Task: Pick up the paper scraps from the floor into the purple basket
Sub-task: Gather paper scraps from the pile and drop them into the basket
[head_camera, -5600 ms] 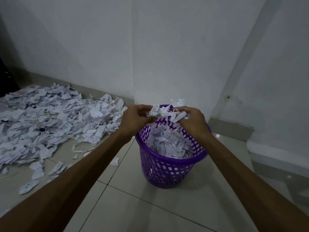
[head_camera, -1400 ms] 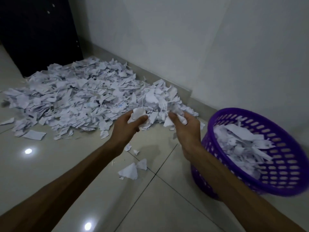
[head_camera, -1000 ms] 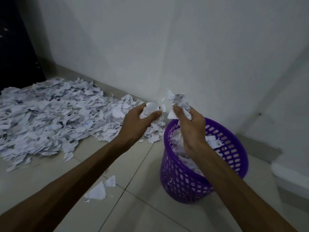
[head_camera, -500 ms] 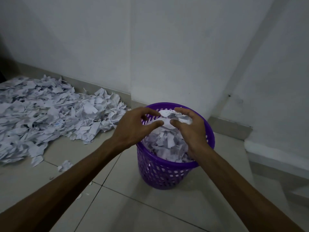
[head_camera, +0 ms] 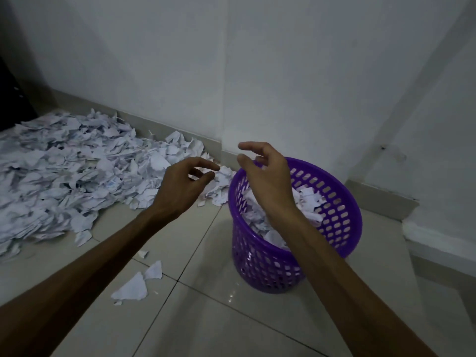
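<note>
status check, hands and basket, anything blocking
Left hand and right hand open, nothing in either grip. Purple basket upright, part full of scraps. Big scrap pile on floor to its left. Nothing blocking.

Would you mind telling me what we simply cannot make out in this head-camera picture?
- Purple basket: its fill depth; the right hand and forearm cover the near part of its opening.
- Paper scrap pile: its full extent, cut off by the left edge.
- Print on the scraps: too small and dim to read.
- Dark object at far left: cut off by the edge and too dark to identify.
</note>
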